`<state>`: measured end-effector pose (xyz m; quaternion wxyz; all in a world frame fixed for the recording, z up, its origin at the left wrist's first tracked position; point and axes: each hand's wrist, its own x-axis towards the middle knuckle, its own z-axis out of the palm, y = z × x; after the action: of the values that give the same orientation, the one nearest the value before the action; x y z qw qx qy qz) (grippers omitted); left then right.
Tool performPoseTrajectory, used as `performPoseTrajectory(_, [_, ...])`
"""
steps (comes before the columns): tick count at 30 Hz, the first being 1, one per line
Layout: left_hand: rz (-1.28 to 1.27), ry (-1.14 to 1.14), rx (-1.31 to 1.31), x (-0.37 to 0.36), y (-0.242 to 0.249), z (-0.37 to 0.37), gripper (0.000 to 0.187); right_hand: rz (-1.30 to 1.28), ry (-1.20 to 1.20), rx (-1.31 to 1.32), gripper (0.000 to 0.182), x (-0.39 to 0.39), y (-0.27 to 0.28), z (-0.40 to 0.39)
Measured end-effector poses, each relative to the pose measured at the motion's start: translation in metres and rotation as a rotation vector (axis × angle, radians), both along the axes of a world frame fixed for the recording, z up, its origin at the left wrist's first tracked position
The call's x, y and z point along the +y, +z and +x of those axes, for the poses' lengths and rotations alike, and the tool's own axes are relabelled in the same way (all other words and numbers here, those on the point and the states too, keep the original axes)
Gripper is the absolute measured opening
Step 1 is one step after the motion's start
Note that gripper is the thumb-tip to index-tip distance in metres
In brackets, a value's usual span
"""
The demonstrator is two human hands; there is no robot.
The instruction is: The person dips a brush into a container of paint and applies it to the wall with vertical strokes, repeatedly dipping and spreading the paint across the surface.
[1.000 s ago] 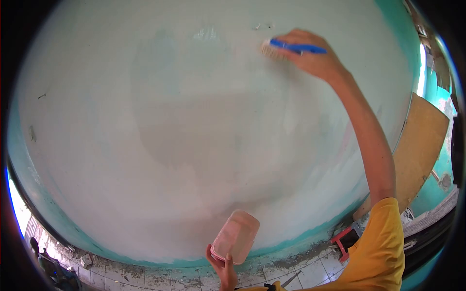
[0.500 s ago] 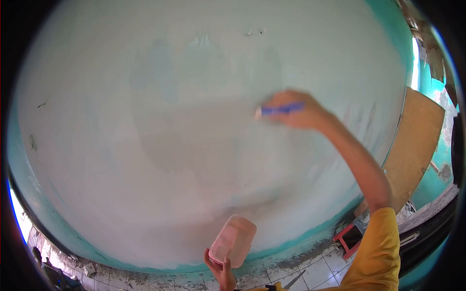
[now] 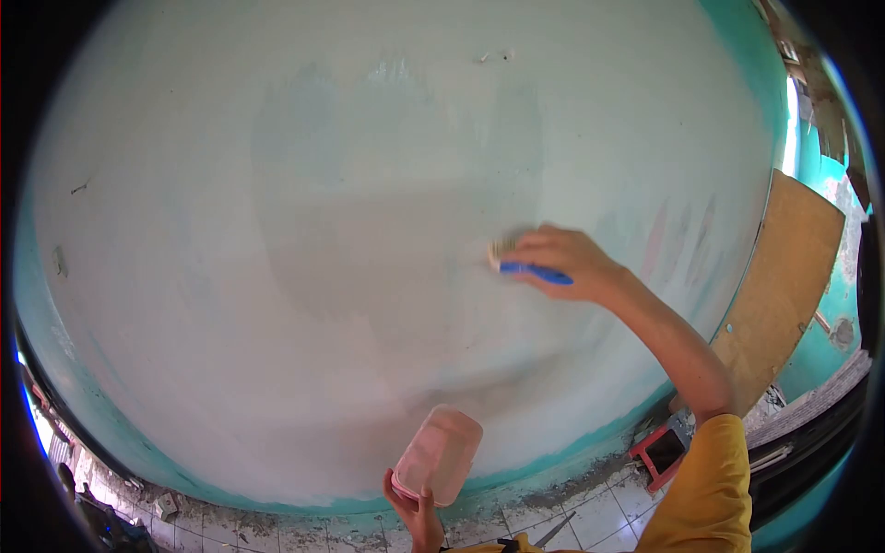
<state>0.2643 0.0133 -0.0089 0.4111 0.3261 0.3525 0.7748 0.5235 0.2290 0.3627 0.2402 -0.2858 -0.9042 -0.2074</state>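
In my right hand (image 3: pixel 567 263) is a paintbrush (image 3: pixel 536 272) with a blue handle. Its pale bristles touch or nearly touch the large wall (image 3: pixel 369 267), right of the middle of the view. The wall has a whitish coat with greyer, damp-looking patches, and turquoise shows along its edges. Low in the view, my left hand (image 3: pixel 419 521) grips a pink plastic tub (image 3: pixel 438 456) by its lower end, fingers and thumb on opposite sides. The tub is tilted, and I cannot make out what is in it.
A brown board (image 3: pixel 784 267) leans at the right, beside the wall's edge. Below it stands a red stool (image 3: pixel 659 456). White floor tiles (image 3: pixel 599 521) with dirt and debris run along the wall's foot. Dark objects (image 3: pixel 101 521) sit at the lower left.
My right hand has moved down the wall with the paintbrush, and the brush's bristles now point more upward. My left hand and the tub have stayed nearly in place.
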Motion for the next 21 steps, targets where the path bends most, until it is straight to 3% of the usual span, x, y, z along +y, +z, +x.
performPoseTrajectory(3, [-0.006,0.004,0.040,0.002,-0.004,0.001,0.087,-0.205,-0.112,-0.022,0.025,0.003,0.011,0.005])
performPoseTrajectory(5, [-0.005,0.001,0.038,0.003,0.001,0.003,0.086,-0.059,-0.161,-0.005,0.031,0.017,0.060,0.005])
performPoseTrajectory(7, [-0.026,0.001,-0.061,0.000,0.012,0.004,0.093,0.289,-0.091,0.108,0.030,0.041,0.115,0.007])
performPoseTrajectory(8, [-0.021,0.001,-0.061,0.001,0.010,0.002,0.093,0.249,-0.154,0.266,0.040,0.034,0.148,0.003])
performPoseTrajectory(10, [-0.001,-0.033,0.011,0.002,0.002,-0.002,0.088,0.631,-0.068,0.365,0.034,0.042,0.197,0.001])
performPoseTrajectory(13, [-0.001,-0.051,0.022,0.003,0.002,0.000,0.090,0.701,-0.088,0.446,0.032,0.037,0.203,-0.009])
performPoseTrajectory(14, [-0.003,-0.053,0.028,0.003,0.001,0.001,0.090,0.739,-0.107,0.344,0.031,0.040,0.186,-0.008])
performPoseTrajectory(16, [-0.003,-0.064,-0.013,0.003,0.005,0.004,0.091,0.482,-0.287,0.144,0.030,0.038,0.125,-0.008])
performPoseTrajectory(18, [0.004,-0.068,-0.006,0.003,0.000,0.001,0.090,0.339,0.039,0.106,0.027,0.040,0.040,0.003])
performPoseTrajectory(20, [0.009,-0.073,-0.003,0.005,0.000,0.003,0.089,0.042,0.032,0.054,0.028,0.016,-0.016,0.005])
performPoseTrajectory(21, [-0.014,-0.053,-0.029,0.004,0.002,0.006,0.090,0.035,0.030,0.053,0.028,0.013,-0.017,0.007])
